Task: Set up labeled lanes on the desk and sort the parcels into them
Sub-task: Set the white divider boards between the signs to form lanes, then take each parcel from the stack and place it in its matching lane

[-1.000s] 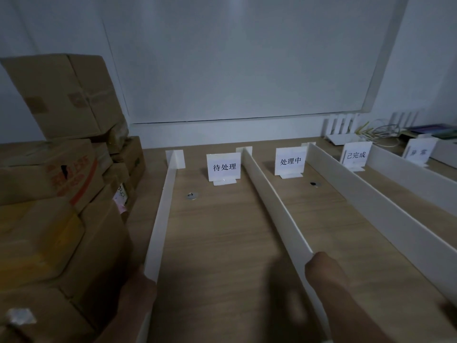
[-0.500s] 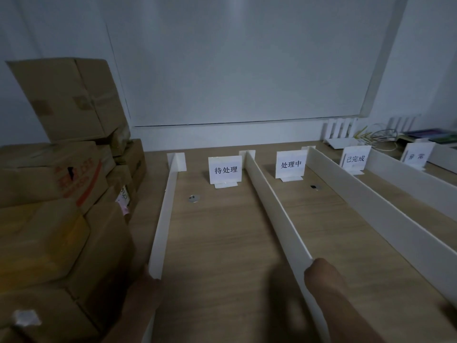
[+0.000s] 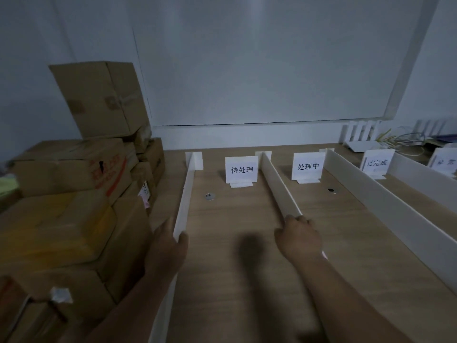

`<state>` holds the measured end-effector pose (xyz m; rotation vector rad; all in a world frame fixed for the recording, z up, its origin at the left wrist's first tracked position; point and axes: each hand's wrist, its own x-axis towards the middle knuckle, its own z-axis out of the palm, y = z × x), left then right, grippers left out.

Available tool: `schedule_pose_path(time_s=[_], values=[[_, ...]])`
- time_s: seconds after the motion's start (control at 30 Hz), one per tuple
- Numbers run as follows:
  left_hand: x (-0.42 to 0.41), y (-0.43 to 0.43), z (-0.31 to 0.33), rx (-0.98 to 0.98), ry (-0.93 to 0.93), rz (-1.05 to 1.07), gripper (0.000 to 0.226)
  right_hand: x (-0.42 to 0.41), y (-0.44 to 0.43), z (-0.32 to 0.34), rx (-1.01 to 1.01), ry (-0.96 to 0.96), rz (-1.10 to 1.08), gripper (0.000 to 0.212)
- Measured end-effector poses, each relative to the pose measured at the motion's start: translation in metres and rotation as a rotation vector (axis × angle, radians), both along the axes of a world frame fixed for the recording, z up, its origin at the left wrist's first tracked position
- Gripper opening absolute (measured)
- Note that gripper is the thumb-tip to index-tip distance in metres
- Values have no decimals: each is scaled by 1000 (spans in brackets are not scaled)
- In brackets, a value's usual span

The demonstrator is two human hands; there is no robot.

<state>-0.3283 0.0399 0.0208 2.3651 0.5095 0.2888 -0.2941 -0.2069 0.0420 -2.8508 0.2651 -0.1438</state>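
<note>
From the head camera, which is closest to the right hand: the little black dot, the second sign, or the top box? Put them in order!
1. Black dot, in the second lane, just ahead of the right hand.
2. Second sign, at that lane's far end.
3. Top box, far left, up high.

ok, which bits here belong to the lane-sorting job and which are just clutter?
Job: left hand gripping left divider, right hand holding second divider, lane signs, parcels.
Lying about: metal disc, small dark object, cables.
</note>
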Motion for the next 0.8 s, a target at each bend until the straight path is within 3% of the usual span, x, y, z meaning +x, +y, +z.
schedule_pose_path(time_s=[0.13,0.37,0.63,0.8], values=[[-1,-3,26,86,-69,-65,67,4,32,33,48,-117,161,40],[-25,14,62,148,-278,-18,82,-8,68,79,155,-497,452,49],[-62,33,91,187,-391,96,82,-23,116,108,222,-541,643,52],[-82,46,100,177,-357,192,82,-31,141,117,248,-532,711,53]])
